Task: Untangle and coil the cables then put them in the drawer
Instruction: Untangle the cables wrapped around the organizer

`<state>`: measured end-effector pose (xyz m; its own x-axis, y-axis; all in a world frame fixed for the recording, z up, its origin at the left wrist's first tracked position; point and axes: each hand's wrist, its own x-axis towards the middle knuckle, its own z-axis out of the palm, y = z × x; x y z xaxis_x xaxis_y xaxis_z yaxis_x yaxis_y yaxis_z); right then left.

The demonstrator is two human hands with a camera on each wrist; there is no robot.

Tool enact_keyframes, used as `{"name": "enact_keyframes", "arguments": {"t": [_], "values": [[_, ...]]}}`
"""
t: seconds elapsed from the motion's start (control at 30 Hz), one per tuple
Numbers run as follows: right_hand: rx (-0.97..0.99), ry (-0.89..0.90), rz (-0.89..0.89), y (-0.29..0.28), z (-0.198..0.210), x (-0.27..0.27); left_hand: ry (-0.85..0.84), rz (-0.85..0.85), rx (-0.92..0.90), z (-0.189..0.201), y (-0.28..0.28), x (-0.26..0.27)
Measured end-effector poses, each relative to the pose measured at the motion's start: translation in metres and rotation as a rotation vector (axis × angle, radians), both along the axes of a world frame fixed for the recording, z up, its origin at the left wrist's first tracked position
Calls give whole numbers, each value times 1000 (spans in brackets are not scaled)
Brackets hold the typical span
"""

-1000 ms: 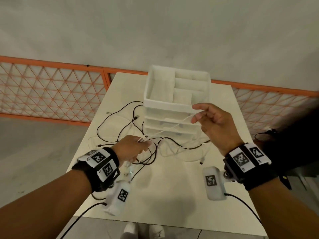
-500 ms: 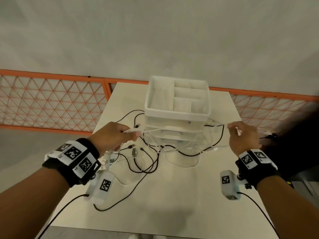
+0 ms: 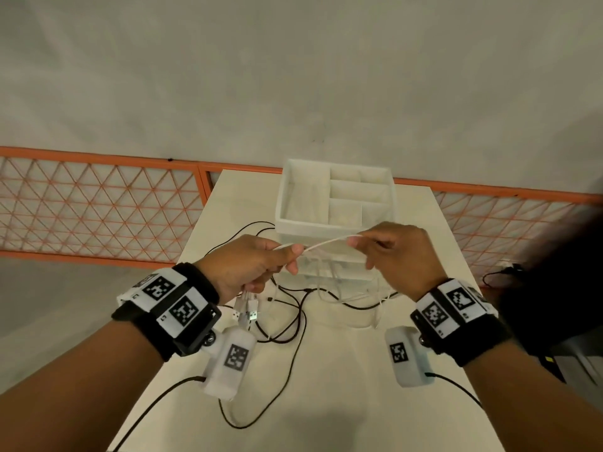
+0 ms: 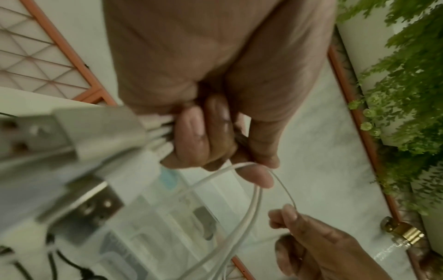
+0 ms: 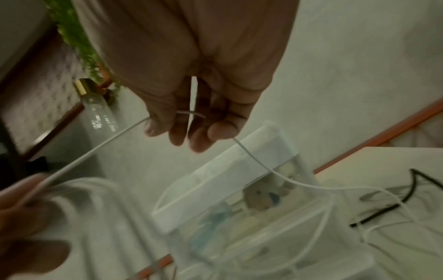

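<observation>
Cables lay across the white table [image 3: 326, 402], and nearest the person several USB plugs [image 3: 248, 313] dangled below the left hand [image 3: 248, 267], whose curled fingers gripped the gathered white strands. Just beyond, the white cable [image 3: 326, 243] ran as a short span from that fist to the right hand [image 3: 396, 256], which pinched it between thumb and fingertips.

Half a second before, the two hands had been spread wide with the cable stretched between them; now they stood close together. I judged that the right hand was bringing a fresh length back to lay as another loop in the left, so coiling of this cable was under way but unfinished: slack trailed from the right hand down to the table on the right.

Farther off, the black cables [image 3: 293, 308] sat tangled and untouched before the drawer unit [image 3: 336, 223], its top tray holding no cable.
</observation>
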<state>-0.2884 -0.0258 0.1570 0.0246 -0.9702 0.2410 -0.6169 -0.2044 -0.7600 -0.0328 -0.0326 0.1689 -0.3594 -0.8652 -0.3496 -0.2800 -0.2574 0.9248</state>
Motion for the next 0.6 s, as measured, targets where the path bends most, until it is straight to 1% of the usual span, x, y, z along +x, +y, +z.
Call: {"name": "enact_keyframes", "arguments": {"t": [0.07, 0.1, 0.17, 0.23, 0.3, 0.4, 0.47, 0.53, 0.6], "values": [[10, 116, -166, -8, -4, -17, -7, -6, -3, -3, 0, 6], [55, 170, -243, -14, -9, -26, 2, -4, -4, -4, -1, 9], [180, 180, -352, -24, -19, -42, 18, -2, 0, -7, -1, 14], [223, 57, -464, -30, -18, -56, 0, -14, -1, -11, -2, 20], [159, -116, -525, -36, -8, -64, -49, -30, -4, -16, -2, 25], [-43, -173, -516, -44, 14, -72, -105, -38, 7, -24, -1, 30], [-126, -206, -465, -48, 24, -74, -86, -19, 35, -31, -1, 32], [-105, -186, -407, -48, 19, -76, -26, 3, 81, -36, 0, 32], [24, -121, -367, -47, 1, -80, 53, 35, 124, -39, 0, 31]]}}
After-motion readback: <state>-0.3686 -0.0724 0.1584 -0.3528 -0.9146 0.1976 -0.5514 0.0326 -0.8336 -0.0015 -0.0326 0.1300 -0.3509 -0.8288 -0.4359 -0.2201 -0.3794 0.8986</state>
